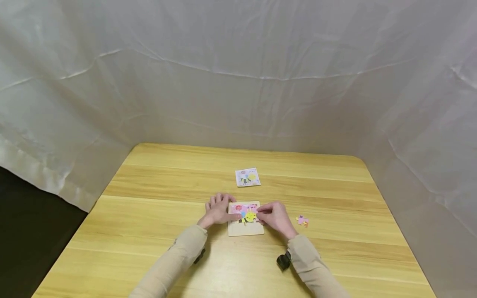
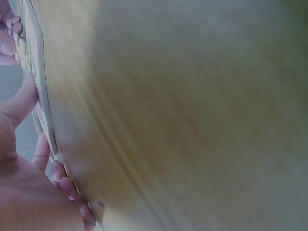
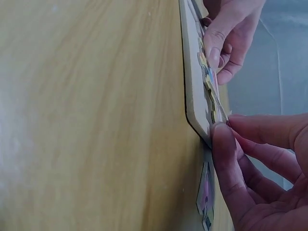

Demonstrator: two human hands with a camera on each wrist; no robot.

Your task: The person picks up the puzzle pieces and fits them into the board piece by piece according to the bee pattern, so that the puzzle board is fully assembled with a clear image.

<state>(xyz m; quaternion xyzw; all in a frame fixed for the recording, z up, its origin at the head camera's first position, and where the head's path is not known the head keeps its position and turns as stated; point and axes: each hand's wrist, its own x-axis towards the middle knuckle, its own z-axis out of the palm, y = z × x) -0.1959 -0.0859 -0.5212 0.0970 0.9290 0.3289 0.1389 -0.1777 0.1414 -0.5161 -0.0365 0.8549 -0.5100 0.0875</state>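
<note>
A small wooden jigsaw tray (image 1: 246, 229) lies flat on the table, its upper part filled with pink pieces and a yellow bee. Its lower strip shows bare wood. My left hand (image 1: 219, 210) rests at the tray's left side, fingers extended, the thumb lying over the pieces. At the right edge, my right hand (image 1: 276, 217) pinches a puzzle piece (image 3: 222, 110) between thumb and index finger. That piece is tilted against the fitted ones, and the fingers hide most of its picture. Loose pink and yellow puzzle pieces (image 1: 302, 221) lie right of my right hand.
Beyond the tray lies a square picture card (image 1: 247, 177) with the same bee design. The wood-grain table (image 1: 149, 256) is bordered by pale hanging cloth (image 1: 261, 111) at the back and sides.
</note>
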